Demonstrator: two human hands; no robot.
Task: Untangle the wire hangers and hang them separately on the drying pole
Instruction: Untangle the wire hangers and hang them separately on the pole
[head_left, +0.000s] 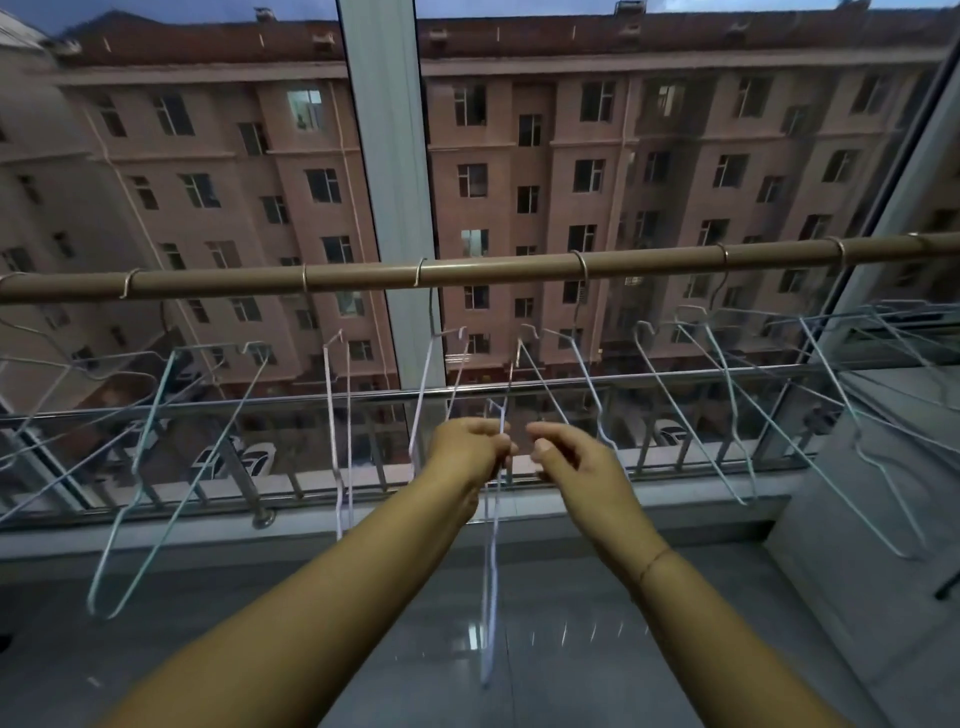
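A brown drying pole (493, 271) runs across the view at window height. Several pale wire hangers (156, 441) hang from it by their hooks, spread apart from left to right. My left hand (467, 447) is closed around one white wire hanger (491, 571) that dangles edge-on below the pole, at centre. My right hand (576, 460) hovers just to the right of it, fingers curled and slightly apart, holding nothing that I can make out. The held hanger's hook rises toward the hangers above; whether it is caught on them is unclear.
A metal balcony railing (311, 405) and large windows stand behind the pole, with a white window post (387, 156) at centre. A grey sill (208, 535) runs below. A ledge (883, 467) sits at the right. The floor is glossy grey tile.
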